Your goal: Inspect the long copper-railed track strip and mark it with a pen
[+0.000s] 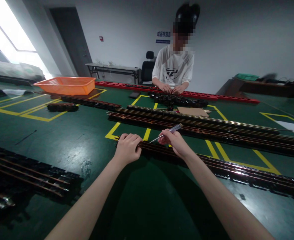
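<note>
My left hand (pixel 128 146) is wrapped around the left end of a long black rail with copper-coloured strips (pixel 227 168), which runs off toward the right edge. In my right hand (pixel 173 141) is a screwdriver (pixel 174 128) with a pale, see-through handle. Its thin metal shaft slants down and left, and the tip is at or just above the rail, right beside my left hand. Whether the tip touches a screw is too small to tell. Behind my hands lie more long rails of the same kind (pixel 199 128), side by side.
Across the green table (pixel 61 140) a co-worker (pixel 174 66) handles a pile of black parts (pixel 179 99). An orange basket (pixel 69 87) stands at the back left. More rails (pixel 29 170) lie at the near left. Cardboard (pixel 193 111) sits behind the rails.
</note>
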Action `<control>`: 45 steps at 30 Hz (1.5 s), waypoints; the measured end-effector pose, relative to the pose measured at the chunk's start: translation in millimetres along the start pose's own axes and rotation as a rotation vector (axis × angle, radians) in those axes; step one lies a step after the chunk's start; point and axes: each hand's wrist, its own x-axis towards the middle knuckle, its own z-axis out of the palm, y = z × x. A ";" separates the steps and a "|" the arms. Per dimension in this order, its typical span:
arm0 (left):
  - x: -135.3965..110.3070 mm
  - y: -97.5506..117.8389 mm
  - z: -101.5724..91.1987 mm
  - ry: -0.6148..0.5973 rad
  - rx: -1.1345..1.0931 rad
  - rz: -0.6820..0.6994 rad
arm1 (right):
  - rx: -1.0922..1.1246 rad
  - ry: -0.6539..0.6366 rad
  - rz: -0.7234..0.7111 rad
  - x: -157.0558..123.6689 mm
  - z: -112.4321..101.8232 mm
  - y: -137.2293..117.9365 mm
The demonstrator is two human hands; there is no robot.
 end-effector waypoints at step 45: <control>-3.7 3.2 0.6 0.045 -0.151 -0.113 | -0.033 0.025 -0.015 -0.6 1.2 -0.5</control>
